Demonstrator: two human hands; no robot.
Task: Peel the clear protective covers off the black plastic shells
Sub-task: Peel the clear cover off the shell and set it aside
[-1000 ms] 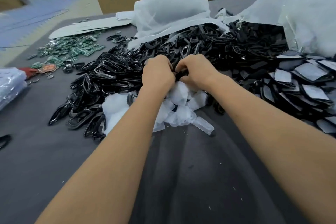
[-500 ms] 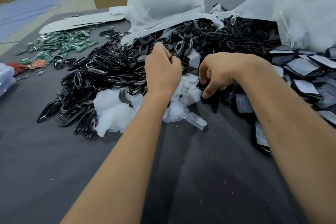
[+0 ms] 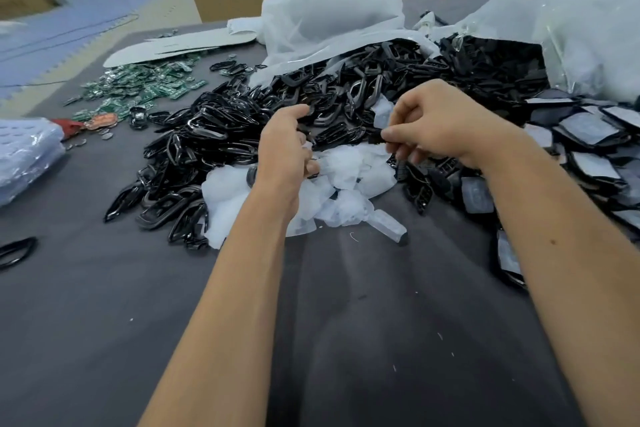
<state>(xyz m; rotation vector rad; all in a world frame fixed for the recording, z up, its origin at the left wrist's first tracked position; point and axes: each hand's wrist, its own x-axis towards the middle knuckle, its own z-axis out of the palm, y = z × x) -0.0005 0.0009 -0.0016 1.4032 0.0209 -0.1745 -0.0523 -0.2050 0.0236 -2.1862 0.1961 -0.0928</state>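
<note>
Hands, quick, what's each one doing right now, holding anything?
Left hand: fingers curled, apparently nothing gripped; the palm side is hidden, so it cannot be told.
Right hand: pinching a small black plastic shell between thumb and fingers.

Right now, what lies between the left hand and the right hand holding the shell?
In the head view, between the left hand and right hand pinching a black shell, lie peeled clear covers and piled black frames.
</note>
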